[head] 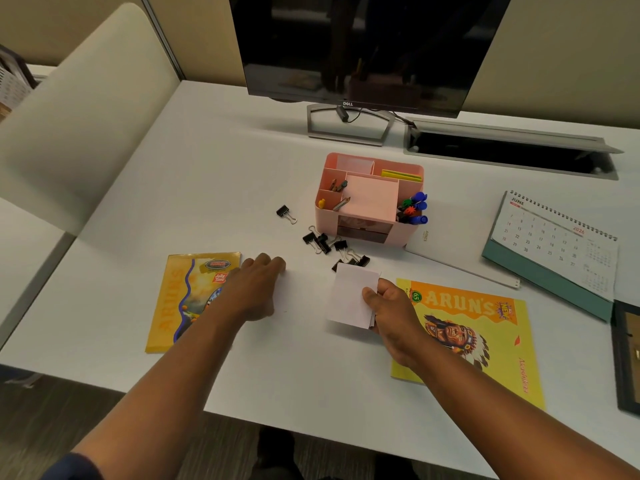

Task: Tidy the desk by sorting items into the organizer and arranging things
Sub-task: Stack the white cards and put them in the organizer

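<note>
While your head camera looks down over the smooth white desk (284,368), the pink plastic organizer (367,199) stands at its middle, a boxy caddy with rounded corners and several open compartments. One compartment holds a square pink note pad (372,195), another a flat yellow pad (401,175), and the right-hand well holds a cluster of blue-capped markers (415,209); their exact count is unclear. Small dark bits lie in the left-hand wells, too small to name.

Just in front of the organizer lies a loose heap of black metal binder clips (332,247) with wire handles, roughly six, overlapping so the number is uncertain. One more binder clip (286,213) sits apart to the left.

Two glossy, flat yellow-and-orange booklets lie on the desk: the left booklet (176,306) under your left forearm, the right booklet (485,327) under your right wrist. A spiral-bound desk calendar (554,244) leans at the right, and a dark monitor (363,46) stands behind on a grey metal foot.

Your left hand (256,289) rests palm-down on the desk beside the left booklet, its fingers bent at the knuckles and holding nothing. Your right hand (391,313) pinches a thin stack of square white paper slips (349,296) by its right edge, thumb on top and fingers beneath, the stack held just in front of the clip heap.
</note>
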`<state>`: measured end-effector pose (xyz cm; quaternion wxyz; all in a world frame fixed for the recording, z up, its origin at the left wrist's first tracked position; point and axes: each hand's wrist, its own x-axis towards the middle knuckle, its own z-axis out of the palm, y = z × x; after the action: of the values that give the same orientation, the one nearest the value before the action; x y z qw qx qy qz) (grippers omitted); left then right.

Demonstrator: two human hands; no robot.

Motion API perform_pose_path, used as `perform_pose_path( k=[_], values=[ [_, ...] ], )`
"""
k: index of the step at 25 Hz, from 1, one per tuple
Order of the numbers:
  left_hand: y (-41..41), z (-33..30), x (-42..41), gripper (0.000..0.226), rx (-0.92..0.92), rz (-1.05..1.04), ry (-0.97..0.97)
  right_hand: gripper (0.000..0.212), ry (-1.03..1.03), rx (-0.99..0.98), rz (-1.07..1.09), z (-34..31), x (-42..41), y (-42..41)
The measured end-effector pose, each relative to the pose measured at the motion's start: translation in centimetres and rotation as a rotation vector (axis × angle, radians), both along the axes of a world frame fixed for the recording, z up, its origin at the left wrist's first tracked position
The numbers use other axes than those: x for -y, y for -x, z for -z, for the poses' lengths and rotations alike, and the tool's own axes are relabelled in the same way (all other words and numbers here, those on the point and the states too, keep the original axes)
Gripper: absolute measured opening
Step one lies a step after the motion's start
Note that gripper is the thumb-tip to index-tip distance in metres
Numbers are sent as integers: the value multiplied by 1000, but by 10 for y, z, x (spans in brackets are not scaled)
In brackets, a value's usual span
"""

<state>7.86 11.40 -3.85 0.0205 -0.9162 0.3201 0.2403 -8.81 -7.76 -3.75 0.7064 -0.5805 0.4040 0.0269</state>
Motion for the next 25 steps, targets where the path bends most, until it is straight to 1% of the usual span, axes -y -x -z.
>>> perform_pose_path(
  k=[3,6,8,10,11,12,14,15,16,17,18,20,22,25],
  values=[
    [-4,1,3,68,-54,-36,3,24,1,1,6,-1,-1,0],
    [-2,-1,9,49,-103,-28,10,24,-11,9,3,0,-2,2],
    [3,2,11,38,-136,-38,81,24,-9,14,-2,0,-2,4],
    [8,4,14,37,-207,-117,204,24,-7,17,-1,-1,-2,5],
    [11,2,16,40,-283,-206,287,24,-9,17,5,-1,-1,6],
    [14,-2,20,43,-406,-339,397,24,-16,20,12,-1,0,7],
    [22,-14,28,52,-753,-627,666,23,-29,31,27,-1,1,6],
    [27,-18,33,53,-876,-691,763,23,-38,39,34,-2,1,6],
    [32,-20,38,49,-923,-691,817,23,-54,52,41,-4,1,5],
    [39,-20,44,42,-917,-664,847,23,-74,66,42,-6,0,5],
    [47,-17,50,34,-865,-637,856,24,-90,76,38,-8,-1,4],
    [59,-11,60,26,-696,-617,821,24,-116,80,41,-11,-3,4],
    [68,-9,67,25,-595,-622,802,23,-142,71,55,-12,-3,4],
    [70,-8,70,31,-597,-596,799,21,-159,68,90,-14,-1,5]
  ],
)
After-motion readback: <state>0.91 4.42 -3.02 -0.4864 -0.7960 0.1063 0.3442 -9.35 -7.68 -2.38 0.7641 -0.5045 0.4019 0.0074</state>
